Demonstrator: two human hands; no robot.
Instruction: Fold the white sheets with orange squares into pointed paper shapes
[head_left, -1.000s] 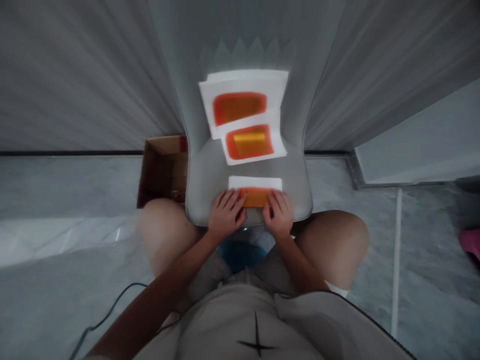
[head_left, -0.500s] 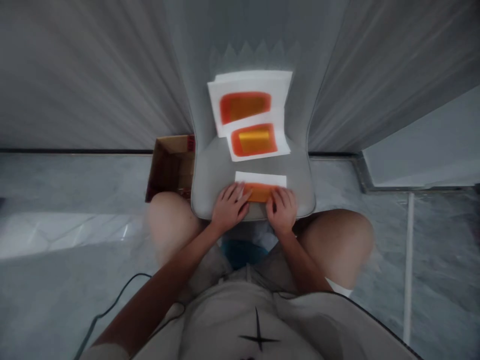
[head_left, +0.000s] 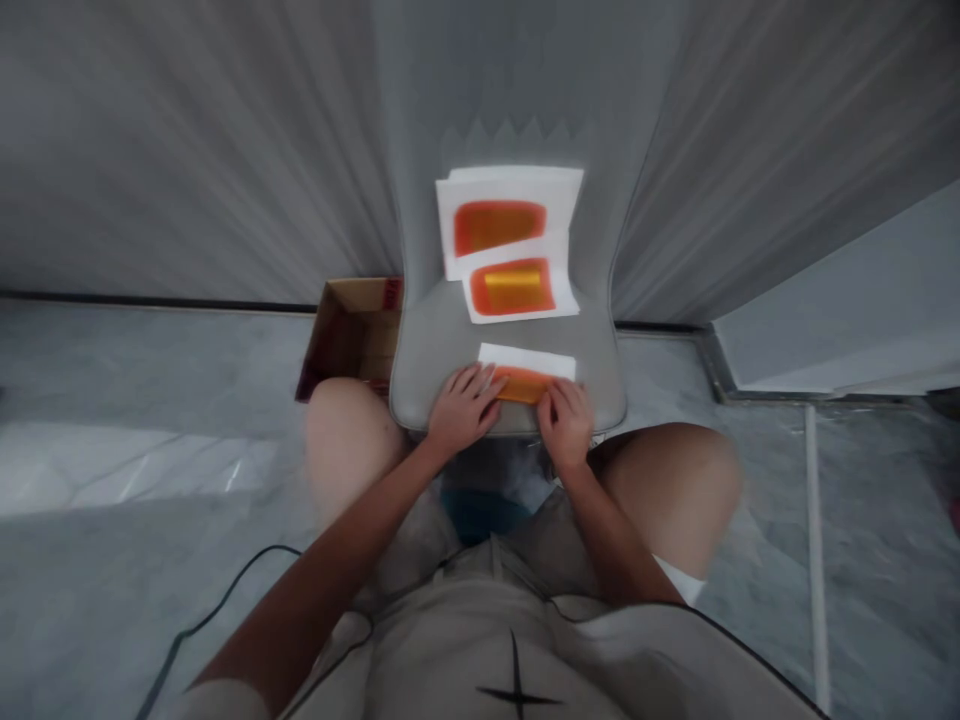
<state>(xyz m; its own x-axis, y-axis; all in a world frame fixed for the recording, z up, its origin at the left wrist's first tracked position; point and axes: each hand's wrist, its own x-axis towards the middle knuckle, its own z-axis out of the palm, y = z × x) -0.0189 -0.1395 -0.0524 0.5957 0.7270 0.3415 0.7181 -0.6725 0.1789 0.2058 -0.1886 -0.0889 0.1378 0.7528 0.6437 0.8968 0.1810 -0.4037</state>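
Observation:
A grey chair seat [head_left: 435,350] stands in front of me between my knees. On its near edge lies a white sheet with an orange patch [head_left: 527,372]. My left hand [head_left: 459,410] lies flat on the sheet's left part, fingers stretched out. My right hand [head_left: 565,422] presses on its right part with fingers bent down on the paper. Farther back on the seat are two more white sheets, the nearer sheet with an orange and yellow patch [head_left: 517,289] and the far sheet with an orange patch [head_left: 501,222] leaning toward the chair back.
An open brown cardboard box [head_left: 351,330] sits on the floor left of the chair. Grey curtains [head_left: 187,150] hang behind. A dark cable [head_left: 217,610] runs over the marble floor at lower left. A white strip [head_left: 814,540] lies on the floor at right.
My view has shifted a little, so the chair and papers sit farther right. The near sheet shows less white and less orange than before under my hands.

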